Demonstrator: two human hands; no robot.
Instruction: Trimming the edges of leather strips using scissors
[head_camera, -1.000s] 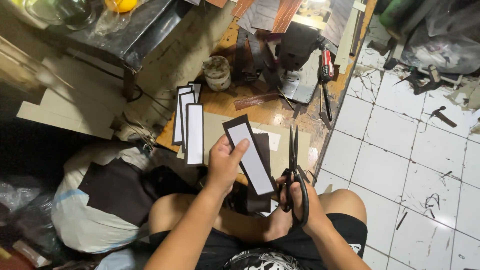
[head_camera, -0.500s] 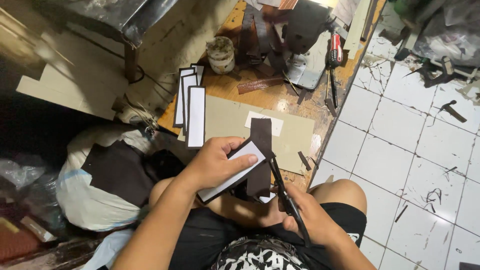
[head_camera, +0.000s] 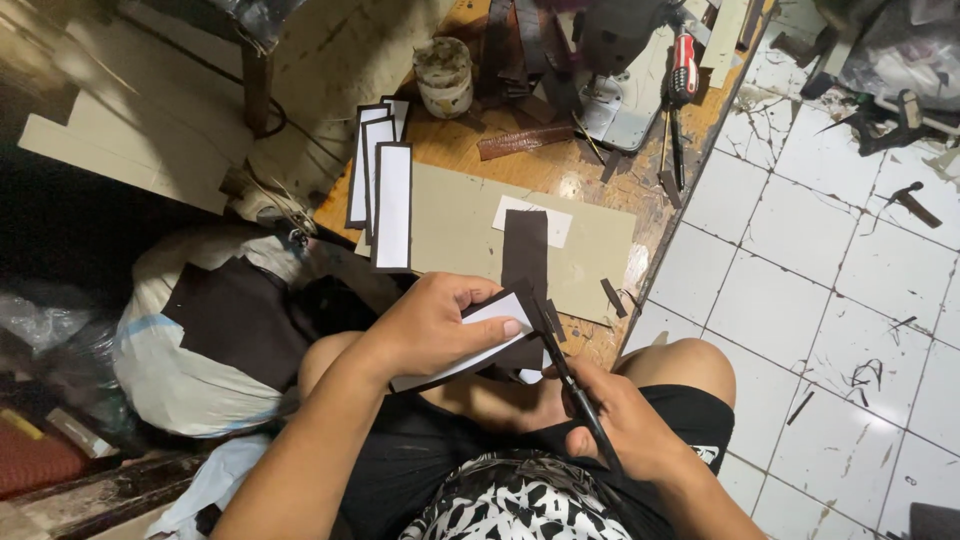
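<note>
A person seated on a white tiled floor (head_camera: 800, 300) works over their lap, trimming a white rectangular panel (head_camera: 470, 345) edged in dark brown material. The left hand (head_camera: 430, 325) grips the panel from above, fingers curled over its top face and thumb beneath, holding it tilted across the knees. The right hand (head_camera: 610, 425) is closed around the handles of black scissors (head_camera: 565, 375), whose blades point up and away to meet the panel's right-hand corner; whether the blades are parted cannot be told. Just beyond the hands, on a low wooden board (head_camera: 600, 180), lies a tan cardboard sheet (head_camera: 450, 225) bearing a dark brown strip (head_camera: 525, 250) laid upright across a small white card (head_camera: 555, 225). At the sheet's left edge, three finished white panels with dark borders (head_camera: 385, 190) stand side by side, overlapping. Farther back sit a grimy round tin (head_camera: 443, 75) and a red-handled tool (head_camera: 684, 65). To the person's left, a white bag (head_camera: 165, 370) holds dark brown offcuts (head_camera: 240, 315).
</note>
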